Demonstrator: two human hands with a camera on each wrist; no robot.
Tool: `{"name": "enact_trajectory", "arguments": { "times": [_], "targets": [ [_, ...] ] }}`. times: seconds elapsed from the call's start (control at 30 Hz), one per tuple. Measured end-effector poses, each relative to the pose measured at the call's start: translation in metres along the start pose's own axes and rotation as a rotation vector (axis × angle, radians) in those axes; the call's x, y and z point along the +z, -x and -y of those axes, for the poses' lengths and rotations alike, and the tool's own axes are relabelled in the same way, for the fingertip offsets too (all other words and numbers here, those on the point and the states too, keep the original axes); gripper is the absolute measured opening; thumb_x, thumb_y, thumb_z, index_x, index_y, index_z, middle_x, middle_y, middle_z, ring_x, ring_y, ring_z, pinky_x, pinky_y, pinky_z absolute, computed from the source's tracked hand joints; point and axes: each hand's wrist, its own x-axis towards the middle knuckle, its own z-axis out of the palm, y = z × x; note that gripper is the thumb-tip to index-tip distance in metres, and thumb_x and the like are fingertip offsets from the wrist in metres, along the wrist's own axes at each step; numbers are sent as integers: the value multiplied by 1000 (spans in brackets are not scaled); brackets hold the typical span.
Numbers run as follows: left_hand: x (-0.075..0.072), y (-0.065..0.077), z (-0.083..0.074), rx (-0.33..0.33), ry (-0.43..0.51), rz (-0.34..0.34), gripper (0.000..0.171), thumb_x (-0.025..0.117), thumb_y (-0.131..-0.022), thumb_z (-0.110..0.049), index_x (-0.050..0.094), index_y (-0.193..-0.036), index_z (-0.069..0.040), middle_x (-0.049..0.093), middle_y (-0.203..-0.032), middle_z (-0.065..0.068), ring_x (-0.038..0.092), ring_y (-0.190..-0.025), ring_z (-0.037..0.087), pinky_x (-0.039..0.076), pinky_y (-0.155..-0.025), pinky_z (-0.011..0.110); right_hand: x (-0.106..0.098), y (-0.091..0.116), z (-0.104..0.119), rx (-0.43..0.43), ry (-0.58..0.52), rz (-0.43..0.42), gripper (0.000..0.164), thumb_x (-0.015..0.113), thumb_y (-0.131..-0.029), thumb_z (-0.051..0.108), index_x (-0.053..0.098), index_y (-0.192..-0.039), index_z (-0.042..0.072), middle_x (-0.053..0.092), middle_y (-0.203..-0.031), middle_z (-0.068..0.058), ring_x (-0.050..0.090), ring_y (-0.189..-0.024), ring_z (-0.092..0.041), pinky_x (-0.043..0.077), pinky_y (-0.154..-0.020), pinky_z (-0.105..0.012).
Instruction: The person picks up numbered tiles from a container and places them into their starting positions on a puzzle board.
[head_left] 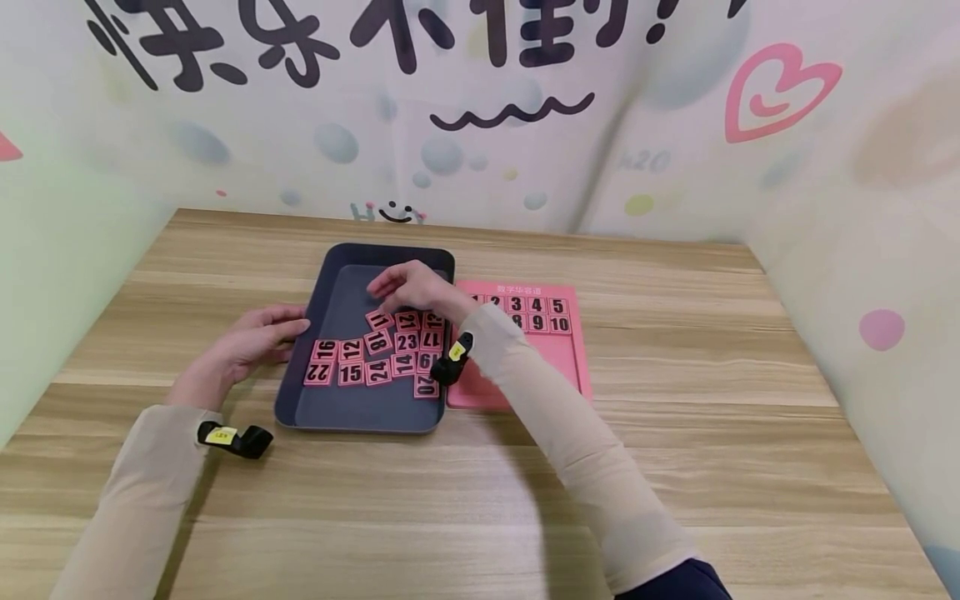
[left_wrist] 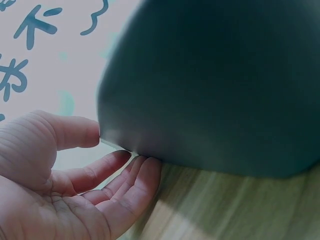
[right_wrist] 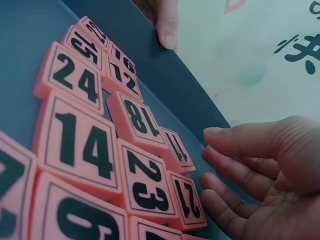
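Note:
A dark grey tray [head_left: 352, 412] with low walls holds several pink number tiles, loosely grouped and turned various ways. My left hand [head_left: 253, 340] grips the tray's left edge, its thumb over the rim and the other fingers against the outside. Over the tray, my right hand [head_left: 416, 290] has relaxed, slightly bent fingers with nothing between them. Its fingertips are close to tile 11 [right_wrist: 179, 151] and tile 21 [right_wrist: 187, 201] in the right wrist view. Tiles 18 [right_wrist: 135, 120], 23 [right_wrist: 146, 182] and 14 [right_wrist: 80, 147] lie beside these.
Right of the tray lies a pink number puzzle board [head_left: 543, 358] with two rows of tiles at its top, partly hidden by my right forearm. Both stand on a wood-grain table [head_left: 697, 400]. A printed backdrop [head_left: 465, 142] rises behind the table.

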Motion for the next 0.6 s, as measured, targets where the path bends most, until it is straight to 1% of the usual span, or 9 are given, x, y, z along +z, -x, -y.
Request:
{"name": "enact_trajectory", "arguments": {
  "times": [0.2, 0.33, 0.43, 0.6],
  "targets": [
    [-1, 0, 0, 6, 0, -2, 58, 47, -99, -24, 25, -142, 9, 44, -125, 16, 55, -86, 0, 50, -77, 20, 3, -2, -2, 11, 13, 11, 32, 70, -79, -6, 66, -110, 0, 65, -104, -10, 61, -93, -16, 49, -76, -21],
    [0, 0, 0, 7, -1, -2, 58, 47, -99, -24, 25, -142, 9, 42, -128, 19, 55, -86, 0, 50, -77, 20, 5, -2, -3, 12, 39, 24, 33, 71, -77, -7, 67, -109, 2, 64, -101, -8, 59, -91, -16, 49, -76, -22],
    [0, 0, 0, 5, 1, 1, 58, 46, -99, -24, 25, -142, 9, 38, -132, 23, 55, -86, 0, 50, -77, 20, 5, -1, -4, 10, 81, 40, 34, 71, -77, -8, 67, -109, 4, 62, -101, -6, 57, -91, -16, 49, -75, -22],
    [0, 0, 0, 5, 7, 3, 59, 46, -100, -23, 23, -143, 9, 35, -135, 24, 55, -86, -1, 50, -77, 20, 6, -2, -4, -8, 192, 57, 33, 70, -77, -8, 67, -107, 5, 61, -97, -6, 54, -85, -15, 46, -70, -20]
  ]
}}
